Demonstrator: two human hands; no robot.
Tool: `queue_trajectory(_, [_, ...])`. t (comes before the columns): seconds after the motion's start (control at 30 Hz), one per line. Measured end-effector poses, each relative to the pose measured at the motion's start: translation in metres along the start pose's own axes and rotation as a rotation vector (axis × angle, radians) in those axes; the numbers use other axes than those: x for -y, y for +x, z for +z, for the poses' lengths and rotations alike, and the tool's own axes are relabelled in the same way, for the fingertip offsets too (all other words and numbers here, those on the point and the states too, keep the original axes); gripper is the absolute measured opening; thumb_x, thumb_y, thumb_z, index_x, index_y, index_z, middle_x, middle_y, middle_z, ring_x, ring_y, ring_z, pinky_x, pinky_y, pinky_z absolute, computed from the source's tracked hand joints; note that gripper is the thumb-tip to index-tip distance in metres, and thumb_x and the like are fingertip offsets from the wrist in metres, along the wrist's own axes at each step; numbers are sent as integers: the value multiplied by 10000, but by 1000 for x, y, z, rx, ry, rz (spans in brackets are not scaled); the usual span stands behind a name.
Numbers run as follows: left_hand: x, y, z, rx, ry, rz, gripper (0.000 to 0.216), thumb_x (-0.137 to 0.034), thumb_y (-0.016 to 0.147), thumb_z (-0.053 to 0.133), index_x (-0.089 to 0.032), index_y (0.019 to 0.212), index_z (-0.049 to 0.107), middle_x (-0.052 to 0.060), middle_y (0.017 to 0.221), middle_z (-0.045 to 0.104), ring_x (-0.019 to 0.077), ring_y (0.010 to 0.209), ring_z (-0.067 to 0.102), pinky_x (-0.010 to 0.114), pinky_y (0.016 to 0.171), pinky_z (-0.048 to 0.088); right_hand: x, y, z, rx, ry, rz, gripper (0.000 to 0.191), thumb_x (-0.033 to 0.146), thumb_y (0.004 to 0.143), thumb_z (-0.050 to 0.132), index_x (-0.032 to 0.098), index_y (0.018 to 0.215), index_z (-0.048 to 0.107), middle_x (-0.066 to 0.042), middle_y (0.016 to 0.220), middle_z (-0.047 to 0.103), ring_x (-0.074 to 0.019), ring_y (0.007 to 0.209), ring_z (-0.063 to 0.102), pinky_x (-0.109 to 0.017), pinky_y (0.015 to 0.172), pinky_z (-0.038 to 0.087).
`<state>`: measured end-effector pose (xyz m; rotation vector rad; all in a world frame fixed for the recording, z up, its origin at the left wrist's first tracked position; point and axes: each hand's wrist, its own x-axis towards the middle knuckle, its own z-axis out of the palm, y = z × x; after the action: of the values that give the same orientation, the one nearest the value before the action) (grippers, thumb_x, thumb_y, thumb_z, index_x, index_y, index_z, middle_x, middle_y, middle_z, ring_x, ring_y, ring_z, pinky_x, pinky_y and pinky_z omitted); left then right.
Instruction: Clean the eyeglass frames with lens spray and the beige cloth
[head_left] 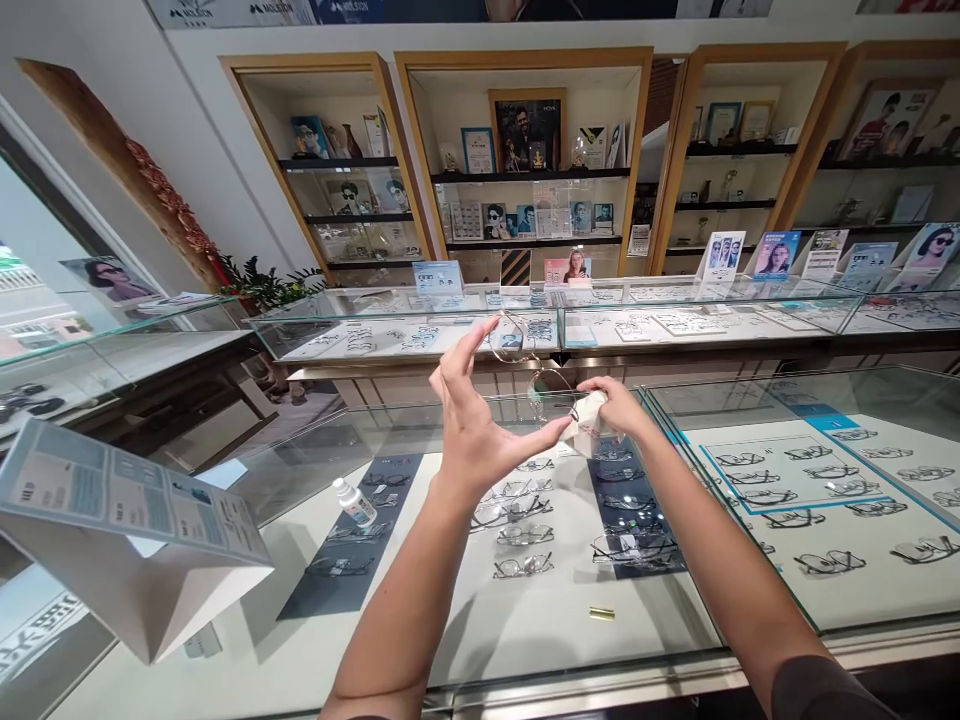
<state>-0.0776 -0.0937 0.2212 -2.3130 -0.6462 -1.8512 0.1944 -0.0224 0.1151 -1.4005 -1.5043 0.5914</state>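
A pair of thin-rimmed eyeglasses [534,358] is held up in front of me above the glass counter. My left hand [472,425] spans the frame, the index fingertip at its upper end and the thumb reaching to its lower right end. Between the fingers of my right hand [616,408] is a pale cloth [589,422], pressed around the lower right part of the eyeglasses. The cloth hides that part of the frame. Under my hands lies the glass display counter [465,640] with rows of eyeglasses inside.
On the counter stand a white spray bottle [354,503] and, at the left, a folded card sign [142,500]. A small gold-coloured strip [601,613] lies near the front edge. Across the aisle are another glass showcase [420,335] and wooden wall shelves [525,175].
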Motion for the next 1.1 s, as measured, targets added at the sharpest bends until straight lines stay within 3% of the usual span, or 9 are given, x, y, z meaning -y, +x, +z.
queue_trajectory(0.2, [-4,-1,0,-43,0,19,1250,-596,659,966,-295,1640,252,190,1626,460,396,1489,504,626,1268,334,-22,0,5,50,-137,27,531,8,678,606,210,1125,808,-80,1136,641,-204,977,640,-336,933,512])
queue_trajectory(0.37, [-6,-3,3,-77,25,-15,1211,-572,668,966,-296,1623,273,176,1621,465,386,1515,486,600,1268,364,-17,0,-7,54,-192,-2,446,136,734,755,243,1166,784,-85,1212,659,-213,963,642,-367,948,524])
queue_trajectory(0.5, [-8,-4,9,-119,-26,-67,1124,-539,712,945,-288,1595,295,173,1629,444,374,1547,457,581,1280,373,11,-7,-27,10,-172,-86,417,246,822,710,232,1237,737,-62,1117,678,-211,932,629,-368,903,519])
queue_trajectory(0.57, [-8,-5,12,-134,-58,-82,1089,-525,728,937,-283,1577,301,180,1636,437,366,1552,456,576,1280,370,33,-17,-36,-15,-141,-129,443,227,841,646,231,1280,707,-17,983,647,-177,799,584,-344,818,514])
queue_trajectory(0.67, [-8,-7,14,-148,-87,-127,1050,-507,736,930,-275,1555,315,192,1651,442,368,1551,458,572,1251,375,69,-38,-45,-82,2,-290,470,160,825,605,226,1279,707,9,897,605,-165,781,568,-333,798,503])
queue_trajectory(0.9, [-12,-12,21,-261,-59,-227,1022,-519,734,916,-280,1535,328,191,1672,419,370,1543,454,512,1130,421,137,-97,-41,-146,53,-488,363,164,934,624,282,1260,730,-22,990,647,-195,927,639,-389,892,544])
queue_trajectory(1.1, [-18,-18,34,-438,126,-85,1068,-507,695,952,-285,1503,289,200,1638,398,390,1511,456,566,1154,403,152,-122,-26,-107,87,-438,268,349,1034,665,302,1287,738,-43,1158,755,-211,1036,730,-382,916,597])
